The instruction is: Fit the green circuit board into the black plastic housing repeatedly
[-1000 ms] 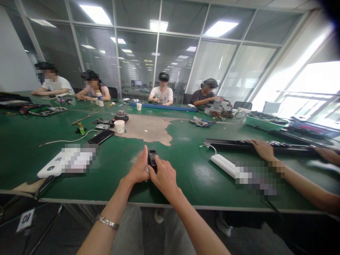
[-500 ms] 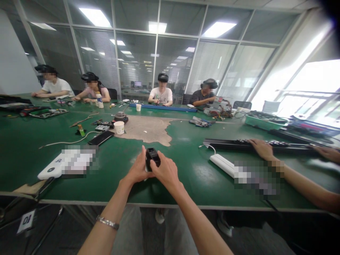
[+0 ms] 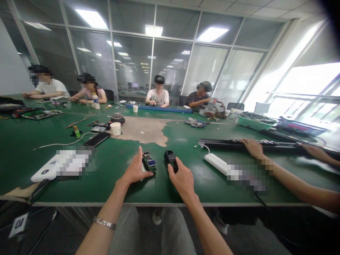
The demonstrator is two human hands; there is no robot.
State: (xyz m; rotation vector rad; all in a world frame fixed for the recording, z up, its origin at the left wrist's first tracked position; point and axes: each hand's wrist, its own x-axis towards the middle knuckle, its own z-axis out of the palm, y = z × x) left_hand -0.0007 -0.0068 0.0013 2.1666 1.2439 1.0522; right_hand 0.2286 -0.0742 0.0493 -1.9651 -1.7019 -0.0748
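Observation:
Between the thumb and fingers of my left hand (image 3: 136, 169) is a green circuit board (image 3: 149, 162) with a small blue-and-white screen facing up. My right hand (image 3: 183, 179) grips a black plastic housing (image 3: 171, 161), its hollow frame tilted over the table and its lower end covered by my fingers. A short gap separates the board from the housing. Both are above the near part of the green table (image 3: 111, 189).
A white power bank (image 3: 44, 170) and a black phone (image 3: 97, 139) lie left; a paper cup (image 3: 115, 129) stands beyond. To the right are a white power strip-like device (image 3: 216, 164) and a neighbour's hand (image 3: 252, 148) on a long black rail (image 3: 225, 144). Several people sit opposite.
The black housing has come apart from the circuit board. My right hand has moved right with the housing, while the board stays in my left hand and its screen now shows.

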